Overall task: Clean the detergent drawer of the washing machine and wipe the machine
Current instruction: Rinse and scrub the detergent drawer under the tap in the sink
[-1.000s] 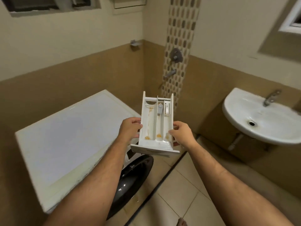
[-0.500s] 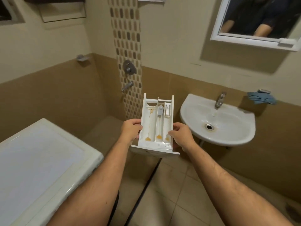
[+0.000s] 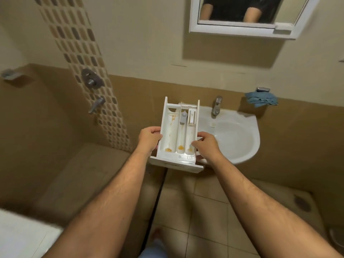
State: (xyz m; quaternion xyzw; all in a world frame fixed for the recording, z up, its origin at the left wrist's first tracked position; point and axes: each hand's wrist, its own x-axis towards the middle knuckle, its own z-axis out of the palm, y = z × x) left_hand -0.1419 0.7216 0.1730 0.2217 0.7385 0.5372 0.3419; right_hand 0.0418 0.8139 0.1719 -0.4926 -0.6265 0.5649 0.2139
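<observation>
I hold the white detergent drawer [image 3: 178,135] level in front of me, out of the machine. It has three long compartments with orange-brown residue pooled at their near ends and a streak down the left one. My left hand [image 3: 149,139] grips its left wall and my right hand [image 3: 203,144] grips its right wall. The drawer's far end overlaps the left rim of the white wall sink [image 3: 240,135]. Only a corner of the white washing machine top [image 3: 24,237] shows at the bottom left.
A tap [image 3: 216,107] stands at the back of the sink. A folded blue cloth [image 3: 261,98] lies on the ledge to its right. A mirror [image 3: 243,13] hangs above. Shower valve [image 3: 91,81] and spout [image 3: 96,105] are on the left wall. Tiled floor lies below.
The view has swung right: the washing machine has slid to the bottom-left corner and the sink now lies straight ahead, behind the drawer. Both hands keep the same grip.
</observation>
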